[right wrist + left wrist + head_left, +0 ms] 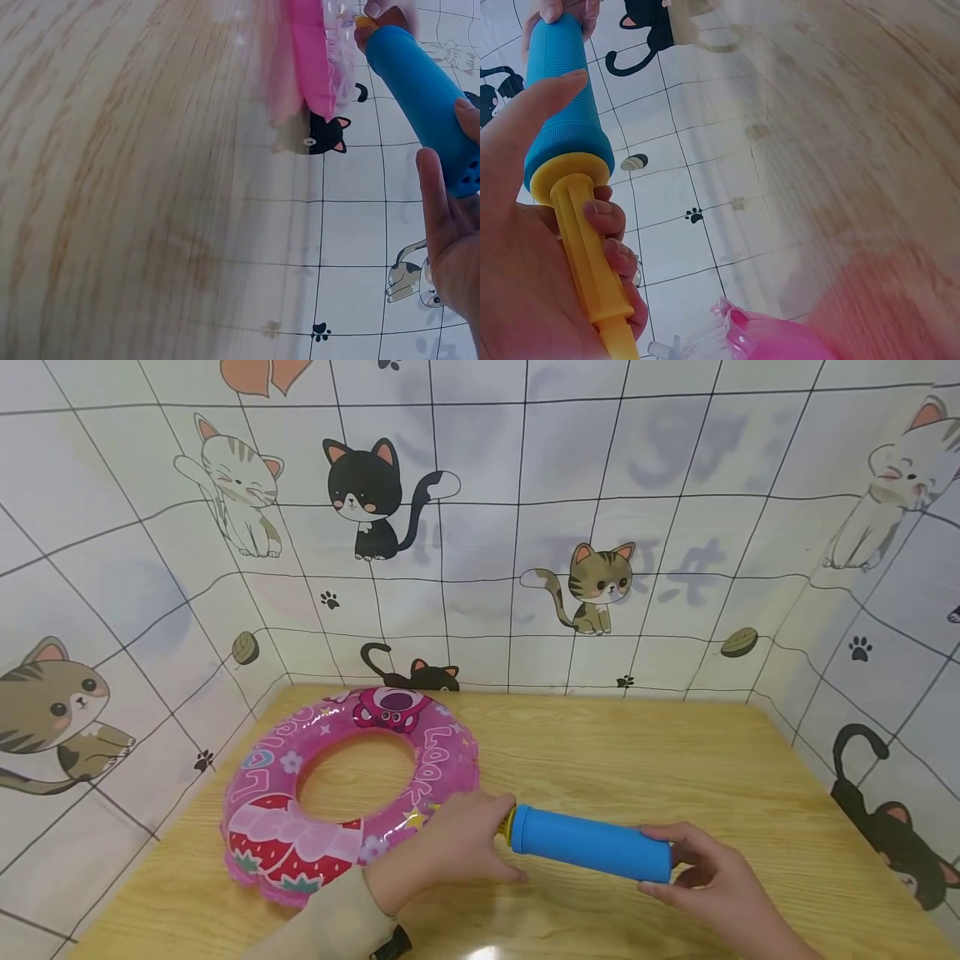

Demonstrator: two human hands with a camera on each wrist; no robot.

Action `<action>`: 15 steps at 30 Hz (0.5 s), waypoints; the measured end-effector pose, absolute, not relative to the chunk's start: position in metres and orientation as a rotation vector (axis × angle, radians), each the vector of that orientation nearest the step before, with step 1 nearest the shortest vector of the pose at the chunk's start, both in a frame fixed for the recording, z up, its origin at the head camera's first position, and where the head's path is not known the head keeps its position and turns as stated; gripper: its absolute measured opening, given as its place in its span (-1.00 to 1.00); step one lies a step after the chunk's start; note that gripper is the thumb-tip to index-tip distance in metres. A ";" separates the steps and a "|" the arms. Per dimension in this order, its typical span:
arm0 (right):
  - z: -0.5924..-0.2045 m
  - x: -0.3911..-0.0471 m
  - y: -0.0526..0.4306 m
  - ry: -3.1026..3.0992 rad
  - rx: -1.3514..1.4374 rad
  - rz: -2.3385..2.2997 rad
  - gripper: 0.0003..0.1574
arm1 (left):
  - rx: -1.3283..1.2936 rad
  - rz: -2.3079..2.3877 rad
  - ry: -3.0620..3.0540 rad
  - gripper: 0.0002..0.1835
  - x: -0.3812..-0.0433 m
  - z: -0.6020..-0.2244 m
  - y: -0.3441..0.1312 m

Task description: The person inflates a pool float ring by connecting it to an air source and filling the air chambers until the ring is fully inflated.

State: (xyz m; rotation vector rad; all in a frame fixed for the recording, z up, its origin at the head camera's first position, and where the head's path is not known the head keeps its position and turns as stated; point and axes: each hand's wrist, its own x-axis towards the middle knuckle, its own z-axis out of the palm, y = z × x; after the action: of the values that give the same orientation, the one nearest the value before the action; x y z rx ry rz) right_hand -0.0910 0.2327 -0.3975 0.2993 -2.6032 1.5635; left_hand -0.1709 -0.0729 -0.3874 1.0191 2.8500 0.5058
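Observation:
A hand air pump [592, 842] with a ridged blue barrel is held nearly level above the table. Its yellow nozzle end [589, 247] lies along the palm of my left hand [453, 839], the fingers curled round it and the thumb over the blue collar. At the other end, my right hand [708, 872] grips the barrel between thumb and fingers. Small holes show in that end in the right wrist view. A pink inflated swim ring [251, 793] lies left of the pump, partly behind my left hand. Its clear valve [676, 349] appears low in the left wrist view, apart from the nozzle.
The wooden table [622, 752] carries the ring at its left side. Cloth walls [487, 543] printed with cats and grid lines stand at the back and both sides. A beige sleeve [330, 914] covers my left forearm.

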 end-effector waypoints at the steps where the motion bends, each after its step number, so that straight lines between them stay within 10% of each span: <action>1: -0.397 -0.091 0.233 -2.604 0.298 1.563 -0.30 | 1.020 0.500 2.854 -0.33 -0.171 -0.388 -0.073; 15: -0.400 -0.093 0.234 -2.643 0.257 1.569 -0.27 | 1.048 0.467 2.869 -0.35 -0.172 -0.392 -0.073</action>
State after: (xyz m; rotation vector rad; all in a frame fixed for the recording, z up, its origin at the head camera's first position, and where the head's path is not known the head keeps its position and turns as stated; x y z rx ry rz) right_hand -0.0933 0.2341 -0.3997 0.2571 -2.6428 1.5688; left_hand -0.1722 -0.0726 -0.3921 1.0479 2.8689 0.4668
